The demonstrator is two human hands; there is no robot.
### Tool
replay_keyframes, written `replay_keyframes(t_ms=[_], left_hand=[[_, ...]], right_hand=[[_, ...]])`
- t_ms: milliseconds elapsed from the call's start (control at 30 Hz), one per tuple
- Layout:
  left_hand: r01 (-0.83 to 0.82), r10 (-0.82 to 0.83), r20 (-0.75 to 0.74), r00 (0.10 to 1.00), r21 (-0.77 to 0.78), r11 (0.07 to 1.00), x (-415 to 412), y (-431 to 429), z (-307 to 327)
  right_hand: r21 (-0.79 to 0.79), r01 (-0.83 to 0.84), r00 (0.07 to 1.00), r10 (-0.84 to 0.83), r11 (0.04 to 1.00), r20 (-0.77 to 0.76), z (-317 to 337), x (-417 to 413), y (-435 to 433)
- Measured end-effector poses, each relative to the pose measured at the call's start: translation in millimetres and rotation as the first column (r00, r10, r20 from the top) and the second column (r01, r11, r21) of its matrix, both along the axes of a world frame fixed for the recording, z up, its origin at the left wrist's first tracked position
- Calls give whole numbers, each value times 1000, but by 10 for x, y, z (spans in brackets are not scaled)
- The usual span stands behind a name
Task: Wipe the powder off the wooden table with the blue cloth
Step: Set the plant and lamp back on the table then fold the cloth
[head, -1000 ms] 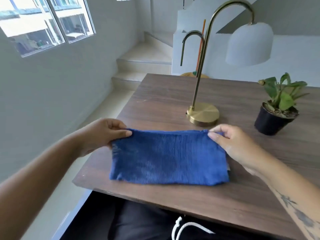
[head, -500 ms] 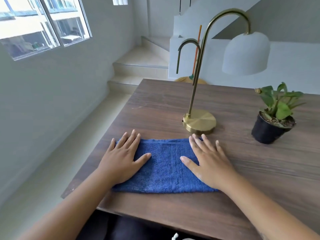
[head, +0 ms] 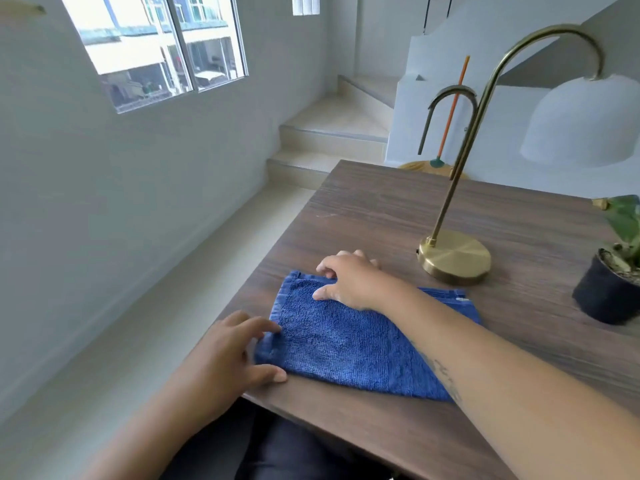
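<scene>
The blue cloth (head: 346,341) lies folded flat on the wooden table (head: 519,220), near its front left corner. My right hand (head: 349,282) reaches across the cloth to its far left corner, with fingers curled over the far edge and the thumb on top. My left hand (head: 225,355) rests at the near left corner, its straight fingers touching the left edge and its thumb along the near edge. A faint pale streak (head: 325,214) marks the table further back on the left. I cannot make out any other powder.
A brass lamp base (head: 453,256) stands just behind the cloth on the right, its stem arching up to a white shade (head: 581,123). A black plant pot (head: 606,292) sits at the right edge. The table's left edge drops to the floor, with stairs (head: 329,133) beyond.
Both hands lay flat on the cloth; now the right has crossed to the far left corner and curled on it. The left slid back to the near left corner. The view swung left.
</scene>
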State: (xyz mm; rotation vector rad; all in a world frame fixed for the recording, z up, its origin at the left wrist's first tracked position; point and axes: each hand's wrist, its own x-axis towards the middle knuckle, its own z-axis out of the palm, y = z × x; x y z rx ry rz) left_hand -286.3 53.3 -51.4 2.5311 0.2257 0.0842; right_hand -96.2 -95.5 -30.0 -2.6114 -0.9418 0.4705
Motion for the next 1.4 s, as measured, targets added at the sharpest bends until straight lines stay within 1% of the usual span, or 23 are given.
replay_keyframes(t_ms=[100,167,233,300,333,400,433,467,533,600,633,667,700,733,767,800,833,867,900,933,1033,1267,1400], left_hand=[[-2,-2,82,997,41,999,9,0,8],[12,-24,164,986,74,997,38,-63,66],[33,-55,284,957,81,996,82,-181,201],[59,-105,404,909,124,991,148,-364,377],[82,-148,466,872,160,984,192,-491,460],[177,-250,545,801,183,967,293,-816,570],[247,-301,541,785,172,954,346,-993,588],[319,-345,507,790,142,937,401,-1161,581],[390,-377,401,835,51,919,530,-1410,471],[347,-341,296,892,32,937,677,-1535,289],[311,-319,228,920,71,948,743,-1561,193],[282,-299,140,944,127,951,795,-1576,103],[264,-277,51,959,185,947,828,-1582,24],[259,-261,-21,965,237,936,841,-1575,-42],[264,-258,-60,964,282,922,843,-1557,-91],[276,-266,-75,961,317,908,840,-1535,-121],[288,-276,-84,957,336,897,832,-1513,-133],[298,-282,-96,954,346,889,831,-1494,-143],[304,-286,-104,953,354,885,836,-1486,-146],[308,-290,-105,951,361,880,845,-1489,-146],[344,-340,-79,937,371,862,916,-1576,-132],[440,-447,-58,893,332,835,1189,-2062,-122],[417,-437,-20,899,345,841,1238,-2211,-181]], right_hand=[[29,51,995,-48,998,-91,-30,57,94],[54,6,997,-2,999,-82,22,70,37],[147,-11,991,30,989,-127,147,86,-146],[298,48,968,28,953,-247,317,117,-478],[345,74,963,23,936,-269,399,136,-693],[360,143,962,-45,922,-268,479,199,-1196],[342,199,956,-104,918,-276,457,246,-1461],[311,269,942,-182,911,-282,412,279,-1732],[273,454,883,-387,848,-267,278,301,-2223],[341,608,792,-576,717,-201,185,226,-2510],[387,623,770,-620,680,-149,149,157,-2539],[418,585,787,-611,695,-85,106,70,-2506],[422,504,836,-549,753,-19,59,-34,-2416],[395,392,900,-436,831,24,-11,-145,-2290],[331,279,949,-311,902,49,-83,-261,-2143],[233,193,973,-216,953,79,-161,-344,-2024],[114,142,979,-156,983,133,-234,-392,-1944],[0,129,971,-127,992,201,-288,-413,-1906],[-70,144,961,-122,987,247,-315,-416,-1908],[-96,168,954,-137,981,266,-321,-419,-1938],[-100,217,946,-183,971,268,-332,-455,-2082],[-131,320,922,-276,938,272,-312,-393,-2637],[-68,331,917,-304,941,257,-348,-345,-2809]])
